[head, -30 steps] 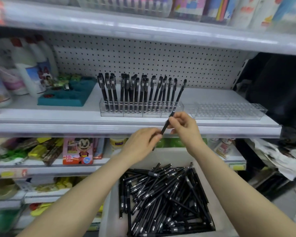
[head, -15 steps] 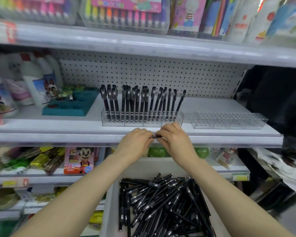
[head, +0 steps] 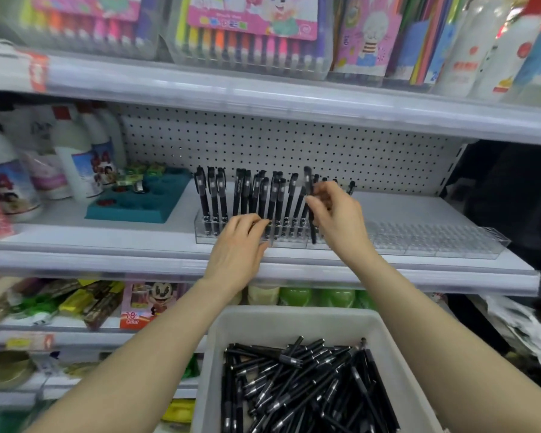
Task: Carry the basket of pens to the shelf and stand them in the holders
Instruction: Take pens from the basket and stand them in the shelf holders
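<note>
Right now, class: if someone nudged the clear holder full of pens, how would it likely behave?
The clear holder looks like thin plastic on a smooth shelf, so it would probably slide easily. Its pens lean at different angles, so they likely sit loosely and would wobble.

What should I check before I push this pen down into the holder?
1. Grip: ok, right hand pinches the pen upright.
2. Free slot under its tip: cannot tell, the hand hides that end of the first holder.
3. Left hand clear of the pen: ok, it is at the holder's front, apart; whether it holds anything, cannot tell.
4. Spare room: ok, second holder stands empty to the right.
5. Supply: ok, basket holds many loose pens.
</note>
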